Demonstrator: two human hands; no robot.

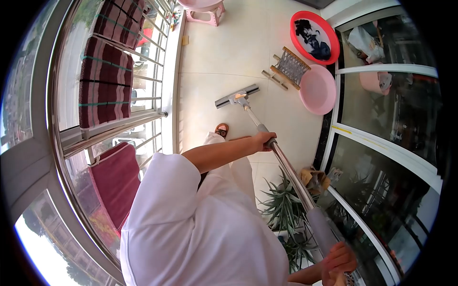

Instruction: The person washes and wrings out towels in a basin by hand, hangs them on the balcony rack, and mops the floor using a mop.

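Note:
My left hand (264, 141) is closed around the metal pole of a flat-headed mop (291, 174), partway down its length. My right hand (339, 260) is curled at the upper end of the same pole, by its thick grey grip, slightly blurred. The wide grey mop head (237, 96) rests on the pale tiled floor ahead of me. One sandalled foot (221, 129) shows just behind the head, on its left.
To the right stand a red basin (335, 43) holding dark cloth in water, a pink basin (318, 89) and a washboard (291, 66). Spiky potted plants (281, 202) and a paper bag (315, 180) sit beside the glass doors. Checked cloth (106, 86) hangs on the left railing; a pink stool (205, 16) stands ahead.

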